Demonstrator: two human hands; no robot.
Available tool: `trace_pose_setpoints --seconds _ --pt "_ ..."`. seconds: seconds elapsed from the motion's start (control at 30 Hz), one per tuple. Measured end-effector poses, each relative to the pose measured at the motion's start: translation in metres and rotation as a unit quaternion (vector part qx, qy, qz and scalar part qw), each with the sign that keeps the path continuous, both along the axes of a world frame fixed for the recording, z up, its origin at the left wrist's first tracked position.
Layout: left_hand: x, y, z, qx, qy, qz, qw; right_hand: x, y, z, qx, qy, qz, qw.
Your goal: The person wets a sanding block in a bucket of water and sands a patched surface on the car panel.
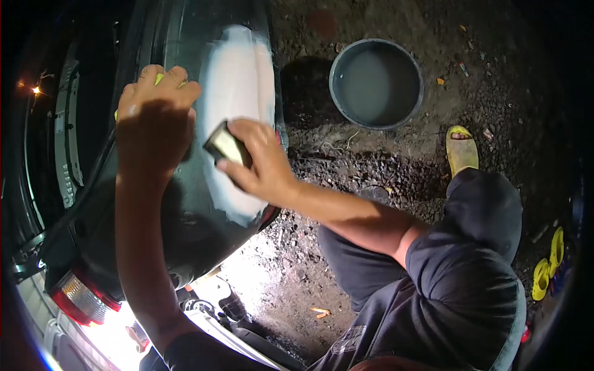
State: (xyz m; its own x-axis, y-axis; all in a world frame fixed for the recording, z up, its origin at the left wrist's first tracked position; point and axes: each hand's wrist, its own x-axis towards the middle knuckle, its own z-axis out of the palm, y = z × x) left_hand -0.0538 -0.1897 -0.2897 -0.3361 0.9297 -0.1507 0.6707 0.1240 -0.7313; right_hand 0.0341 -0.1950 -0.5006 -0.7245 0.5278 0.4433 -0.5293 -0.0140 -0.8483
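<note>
My right hand (265, 157) grips a sanding block (226, 146) with a pale top and dark edges. The block lies against a whitish patch (238, 80) on the dark car body panel (185, 185). To the left of the patch, my left hand (156, 102) is closed over something yellow-green (159, 78), resting on the car. Only small bits of that yellow thing show between and beside the fingers, so its kind is hidden.
A round dark bucket (377, 83) of cloudy grey water stands on the gravelly ground (383, 164). The car's tail light (86, 298) is at lower left, near a bright lamp glare. My foot wears a yellow slipper (462, 148); yellow clogs (541, 278) lie at far right.
</note>
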Motion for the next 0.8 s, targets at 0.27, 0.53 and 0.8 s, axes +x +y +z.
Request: trace_pose_setpoints --seconds 0.27,0.53,0.8 --pt "0.002 -0.001 0.003 0.011 -0.006 0.0 1.0 -0.12 0.059 -0.014 -0.204 -0.163 -0.01 0.965" --pt "0.006 0.002 0.005 -0.003 0.007 0.016 1.0 -0.044 0.015 -0.013 -0.084 -0.041 0.004 0.996" --pt "0.002 0.0 0.004 0.01 0.005 0.01 1.0 -0.043 0.022 -0.007 -0.139 -0.132 0.0 0.981"
